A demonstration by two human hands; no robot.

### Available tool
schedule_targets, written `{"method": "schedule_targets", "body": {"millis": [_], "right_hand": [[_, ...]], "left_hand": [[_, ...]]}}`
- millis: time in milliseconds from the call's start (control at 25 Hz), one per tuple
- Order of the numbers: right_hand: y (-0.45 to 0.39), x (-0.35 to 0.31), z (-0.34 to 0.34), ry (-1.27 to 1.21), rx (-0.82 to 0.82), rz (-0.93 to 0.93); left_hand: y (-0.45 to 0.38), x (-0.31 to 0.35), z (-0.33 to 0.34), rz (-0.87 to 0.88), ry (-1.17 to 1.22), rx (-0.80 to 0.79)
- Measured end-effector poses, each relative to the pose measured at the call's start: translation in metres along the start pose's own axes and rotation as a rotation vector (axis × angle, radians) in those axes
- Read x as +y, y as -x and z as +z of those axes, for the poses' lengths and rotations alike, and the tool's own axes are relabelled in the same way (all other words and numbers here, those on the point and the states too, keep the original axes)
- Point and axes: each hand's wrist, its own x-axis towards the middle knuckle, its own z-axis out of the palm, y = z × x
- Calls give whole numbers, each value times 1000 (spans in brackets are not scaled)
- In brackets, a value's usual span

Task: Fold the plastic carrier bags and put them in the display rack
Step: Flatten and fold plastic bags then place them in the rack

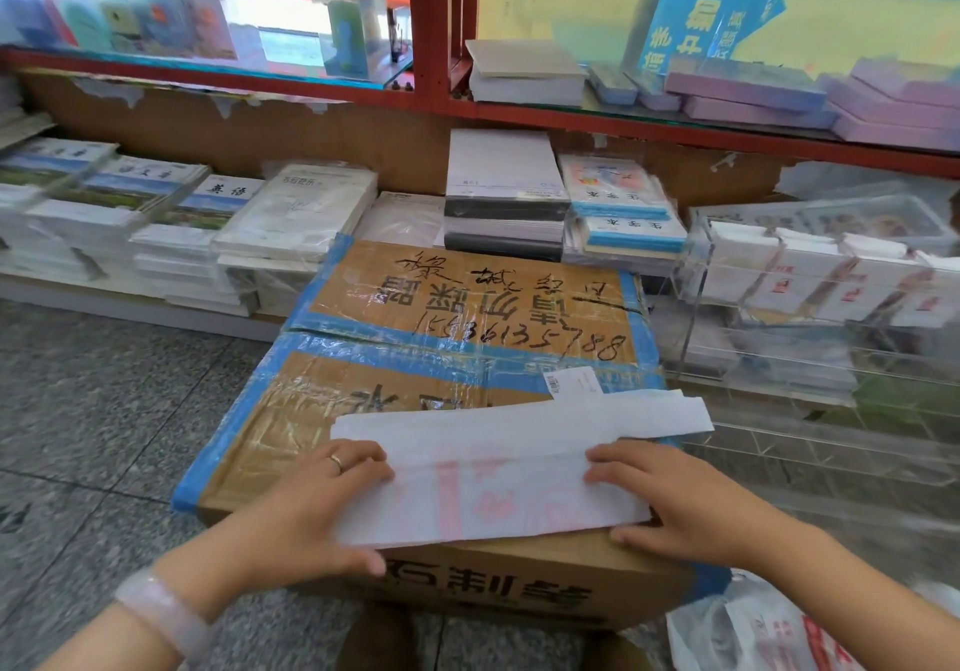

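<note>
A white plastic carrier bag [498, 467] with faint red print lies folded into a long strip on top of a taped cardboard box [395, 358]. My left hand [317, 504] holds the strip's left end, thumb under the near edge and fingers on top. My right hand [670, 499] holds the right end the same way. A clear acrylic display rack [810, 337] stands to the right of the box, with folded white bags [810, 275] stacked in its upper tier.
More loose white and red carrier bags [763, 629] lie on the floor at the lower right. Stacks of books [171, 223] fill the low shelf behind the box. A red-framed glass shelf [431, 93] runs above. Grey tiled floor [104, 410] lies on the left.
</note>
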Motion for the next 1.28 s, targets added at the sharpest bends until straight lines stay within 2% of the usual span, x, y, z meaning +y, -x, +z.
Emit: {"method": "schedule_targets", "body": {"millis": [80, 160, 240, 320, 400, 480, 680, 760, 800, 880, 920, 960, 1040, 1120, 1160, 1200, 1280], "right_hand": [[-3, 4, 1, 11, 118, -22], [-10, 5, -5, -99, 134, 86], [-18, 7, -8, -355, 138, 255], [-29, 11, -9, -542, 246, 372], [-39, 15, -9, -619, 228, 444], [-46, 19, -5, -654, 209, 499], [-63, 16, -4, -642, 323, 724], [-69, 7, -8, -420, 385, 748], [-73, 0, -9, -225, 487, 678], [-85, -26, -3, 23, 602, 383], [-91, -43, 1, 48, 493, 233], [-98, -58, 6, 23, 306, 120], [-107, -75, 18, -29, -11, 57], [-110, -76, 27, -33, -108, 82], [-111, -74, 30, -38, -120, 93], [-112, -73, 32, -46, -123, 95], [-112, -74, 32, -51, -119, 92]], "left_hand": [[0, -4, 3, 38, -58, -83], [3, -5, 0, 34, 5, -75], [2, -1, -9, -120, 267, 77], [-5, 4, -14, -295, 548, 341], [-16, 7, -14, -437, 589, 528], [-23, 10, -14, -532, 546, 573], [-32, 16, -16, -628, 438, 560], [-34, 17, -17, -627, 416, 577], [-34, 18, -17, -632, 410, 579], [-33, 18, -17, -634, 397, 572], [-33, 17, -16, -628, 386, 576], [-33, 17, -15, -627, 376, 578], [-34, 19, -16, -638, 367, 558], [-34, 18, -17, -669, 316, 534], [-36, 17, -17, -647, 201, 563], [-39, 16, -16, -576, 50, 608], [-50, 24, -10, -326, -139, 646]]}}
